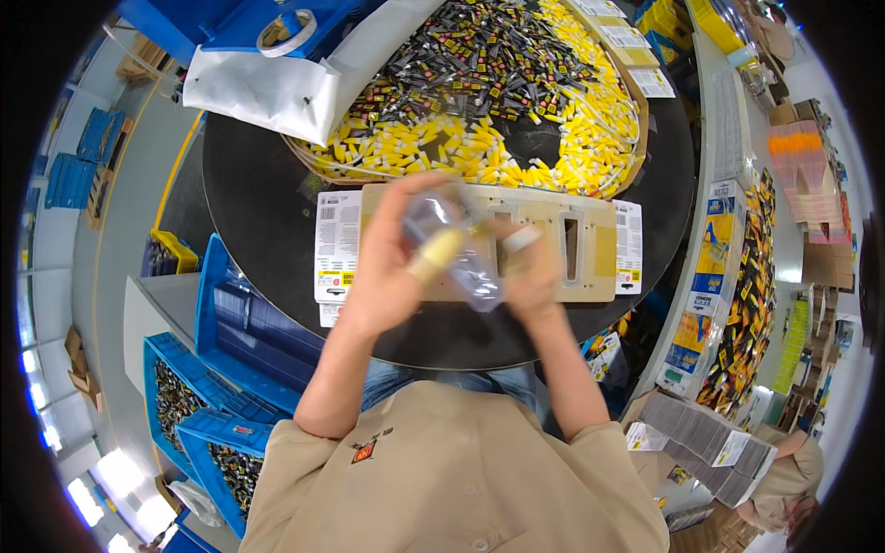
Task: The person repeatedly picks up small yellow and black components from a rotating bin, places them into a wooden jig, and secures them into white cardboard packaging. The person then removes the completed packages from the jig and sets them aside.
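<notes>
Over the table's near part, my left hand (392, 267) is closed on a clear plastic blister shell (477, 281), its thumb wearing a yellow finger cover (437, 254). My right hand (533, 276), blurred by motion, has curled fingers at the shell's right side; a white wrap circles one finger, and what they pinch is hidden. Beneath both hands lies a tan jig board (595, 267) with slots. Printed cards (337, 226) stick out at its left end, and another card (629, 244) at its right.
Beyond the board, a shallow tray (638, 152) holds many yellow-and-white pieces (590, 138) and black pieces (461, 60). A blue bin (221, 23) with a tape roll (286, 35) stands far left. Blue crates (235, 323) sit at left; card stacks (691, 429) stand at right, near another person (784, 479).
</notes>
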`<state>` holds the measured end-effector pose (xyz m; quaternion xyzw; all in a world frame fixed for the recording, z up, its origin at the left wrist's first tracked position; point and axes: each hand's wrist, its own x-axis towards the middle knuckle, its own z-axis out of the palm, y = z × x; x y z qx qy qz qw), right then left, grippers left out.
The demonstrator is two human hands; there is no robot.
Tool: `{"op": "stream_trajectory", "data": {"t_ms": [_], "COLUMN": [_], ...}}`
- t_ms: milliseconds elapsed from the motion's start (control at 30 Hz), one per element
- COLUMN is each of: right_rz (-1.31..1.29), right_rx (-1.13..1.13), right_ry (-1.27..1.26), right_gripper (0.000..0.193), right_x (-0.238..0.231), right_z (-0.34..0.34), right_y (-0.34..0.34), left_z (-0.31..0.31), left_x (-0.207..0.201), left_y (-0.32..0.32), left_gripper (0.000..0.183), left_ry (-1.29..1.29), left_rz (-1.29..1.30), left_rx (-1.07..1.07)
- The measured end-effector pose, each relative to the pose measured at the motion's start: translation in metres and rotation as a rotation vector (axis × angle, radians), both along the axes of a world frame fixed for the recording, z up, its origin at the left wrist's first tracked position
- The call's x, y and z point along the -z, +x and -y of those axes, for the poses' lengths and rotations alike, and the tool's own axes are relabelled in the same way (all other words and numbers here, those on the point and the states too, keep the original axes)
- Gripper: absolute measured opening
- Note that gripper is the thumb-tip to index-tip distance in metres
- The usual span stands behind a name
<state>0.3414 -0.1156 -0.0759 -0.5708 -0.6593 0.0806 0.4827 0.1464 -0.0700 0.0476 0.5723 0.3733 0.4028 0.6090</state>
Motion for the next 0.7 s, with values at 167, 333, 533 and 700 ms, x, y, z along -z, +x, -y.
{"op": "stream_trajectory", "data": {"t_ms": [167,333,533,700], "right_rz": [-0.732,-0.718,-0.075,0.288], "right_rx": [0.893,1.133,0.432,0.428], "right_ry": [0.283,0.381,-0.186,-0.662], "right_gripper": [0.042,0.03,0.037,0.049], "right_x": [-0.008,-0.003,0.029,0.019], "right_z": [-0.013,-0.044,-0.198,-0.275], "right_y": [0.189,0.267,0.192,0.157], "left_z": [0.0,-0.008,-0.016,-0.016], "left_x": [0.036,0.095,0.106,0.1], "left_y": [0.097,0.167,0.191,0.187], "left_gripper": [0.058,0.052,0.055,0.066], "left_ry": [0.091,0.234,0.226,0.221], "left_rz": [-0.203,-0.449,-0.791,-0.886], "left_rx": [0.327,0.399,0.301,0.263]}}
